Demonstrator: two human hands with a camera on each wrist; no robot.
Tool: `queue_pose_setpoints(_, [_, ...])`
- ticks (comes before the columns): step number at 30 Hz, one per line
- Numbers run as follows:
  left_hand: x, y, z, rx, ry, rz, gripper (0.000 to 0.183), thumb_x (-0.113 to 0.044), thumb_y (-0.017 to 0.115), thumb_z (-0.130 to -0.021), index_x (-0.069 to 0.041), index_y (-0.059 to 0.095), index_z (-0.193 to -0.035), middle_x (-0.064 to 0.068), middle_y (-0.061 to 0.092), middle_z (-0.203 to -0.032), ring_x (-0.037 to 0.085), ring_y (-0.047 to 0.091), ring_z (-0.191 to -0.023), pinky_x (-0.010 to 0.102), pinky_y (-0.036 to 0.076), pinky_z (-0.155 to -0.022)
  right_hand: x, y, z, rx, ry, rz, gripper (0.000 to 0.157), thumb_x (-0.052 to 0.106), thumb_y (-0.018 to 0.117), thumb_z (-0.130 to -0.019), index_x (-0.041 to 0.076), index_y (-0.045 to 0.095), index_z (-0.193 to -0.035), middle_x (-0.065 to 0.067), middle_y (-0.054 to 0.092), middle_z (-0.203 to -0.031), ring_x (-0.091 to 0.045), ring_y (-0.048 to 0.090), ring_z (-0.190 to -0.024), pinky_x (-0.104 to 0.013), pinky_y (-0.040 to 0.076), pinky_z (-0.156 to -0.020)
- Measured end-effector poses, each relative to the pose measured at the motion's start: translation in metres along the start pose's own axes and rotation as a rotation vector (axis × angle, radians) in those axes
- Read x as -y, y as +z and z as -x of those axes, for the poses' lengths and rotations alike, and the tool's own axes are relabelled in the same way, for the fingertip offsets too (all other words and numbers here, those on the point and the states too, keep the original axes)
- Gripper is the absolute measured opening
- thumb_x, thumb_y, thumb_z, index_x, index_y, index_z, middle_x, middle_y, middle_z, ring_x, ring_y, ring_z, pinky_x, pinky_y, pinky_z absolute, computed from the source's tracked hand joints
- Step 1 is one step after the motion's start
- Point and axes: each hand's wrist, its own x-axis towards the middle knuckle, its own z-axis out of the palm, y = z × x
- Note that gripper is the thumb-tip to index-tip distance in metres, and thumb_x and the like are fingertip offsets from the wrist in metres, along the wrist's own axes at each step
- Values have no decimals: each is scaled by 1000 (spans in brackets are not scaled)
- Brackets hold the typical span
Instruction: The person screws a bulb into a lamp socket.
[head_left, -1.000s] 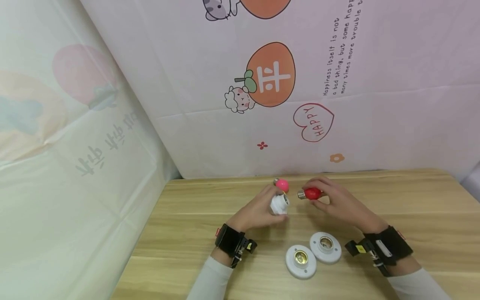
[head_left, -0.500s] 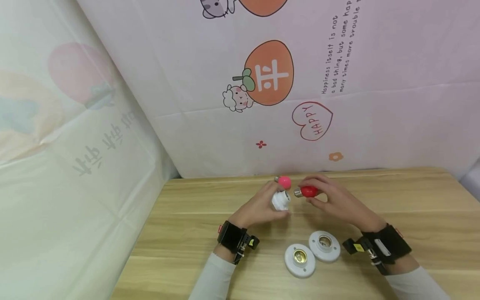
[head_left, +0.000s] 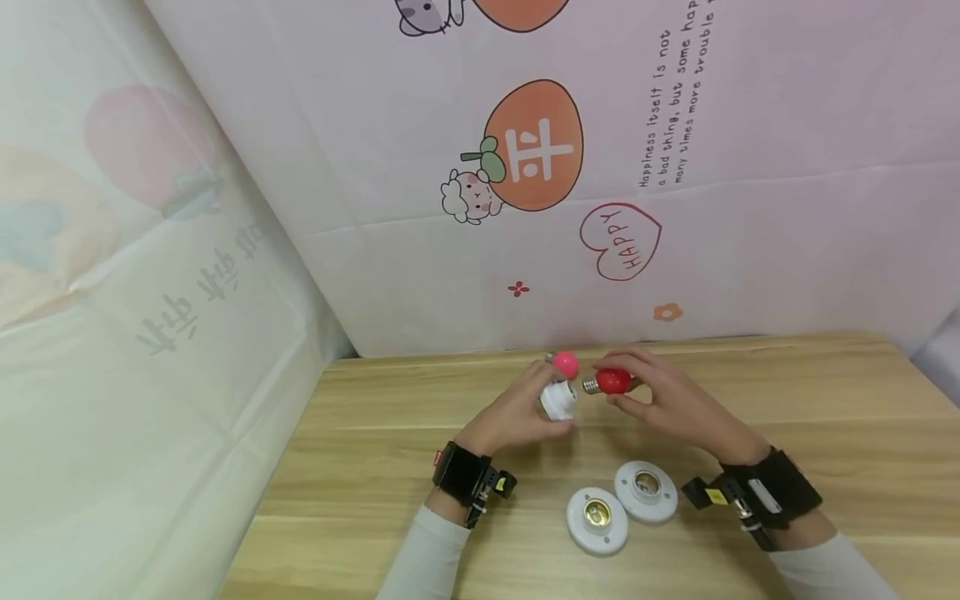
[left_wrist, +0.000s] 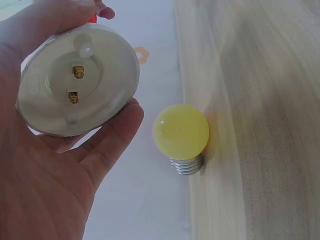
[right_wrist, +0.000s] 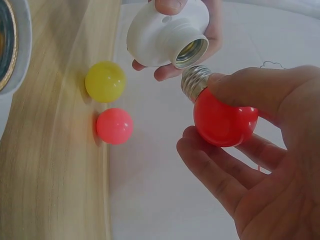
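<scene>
My left hand (head_left: pixel 517 417) grips a white round lamp holder (head_left: pixel 558 401) by its base, its socket mouth turned right. In the left wrist view the underside of this lamp holder (left_wrist: pixel 80 82) shows two brass terminals. My right hand (head_left: pixel 667 408) pinches a red light bulb (head_left: pixel 615 381) between thumb and fingers, its silver screw cap pointing left at the socket. In the right wrist view the cap of the red bulb (right_wrist: pixel 225 117) is right at the rim of the socket (right_wrist: pixel 190 52), with the bulb at a slant.
A pink bulb (head_left: pixel 565 364) lies near the table's back edge, beyond my left hand. Beside it lies a yellow bulb (right_wrist: pixel 105 81). Two more white lamp holders, one left (head_left: pixel 597 521) and one right (head_left: pixel 646 492), lie face up nearer the front. A printed cloth (head_left: pixel 450 275) hangs behind the table (head_left: pixel 360 467).
My right hand has moved slightly left with the red bulb, bringing its cap closer to the lamp holder. The lamp holder has tilted slightly in my left hand.
</scene>
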Motion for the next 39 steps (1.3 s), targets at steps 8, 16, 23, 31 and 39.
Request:
queue_pose_setpoints(8, [1, -2, 1, -11, 5, 7, 61, -27, 85, -89, -21, 55, -142, -3, 54, -136, 8, 55, -116, 24, 53, -100, 2, 0, -1, -9, -14, -24, 53, 10, 87, -88, 13, 66, -137, -6, 69, -136, -20, 70, -113, -39, 64, -90])
queue_pose_setpoints(16, [-1, -2, -1, -6, 39, -22, 61, -22, 86, -88, -22, 53, -139, -3, 54, -129, 9, 55, -107, 21, 55, -89, 4, 3, -3, -10, -45, -64, 54, 9, 87, -87, 10, 65, -136, -5, 71, -131, -15, 70, -109, -29, 63, -88])
queue_pose_setpoints(23, [-3, -1, 0, 0, 63, -36, 58, -23, 86, -88, -21, 52, -136, -5, 53, -130, 10, 54, -110, 20, 54, -90, 7, 5, -3, -15, -68, -75, 54, 7, 88, -86, 9, 65, -134, -3, 72, -128, -13, 70, -107, -29, 63, -87])
queue_pose_setpoints(31, [-8, -3, 3, 3, 34, -12, 65, -23, 85, -88, -25, 53, -144, -4, 53, -137, 9, 55, -113, 23, 55, -94, 11, 6, -4, -15, -78, -104, 54, 4, 86, -86, 10, 65, -136, -3, 72, -130, -12, 69, -109, -27, 62, -89])
queue_pose_setpoints(39, [-11, -4, 4, 12, 46, -31, 60, -22, 85, -88, -20, 55, -140, -3, 54, -133, 10, 54, -111, 21, 55, -91, 13, 9, -4, -9, -86, -117, 57, 5, 86, -88, 11, 64, -140, -3, 71, -134, -12, 69, -112, -26, 61, -89])
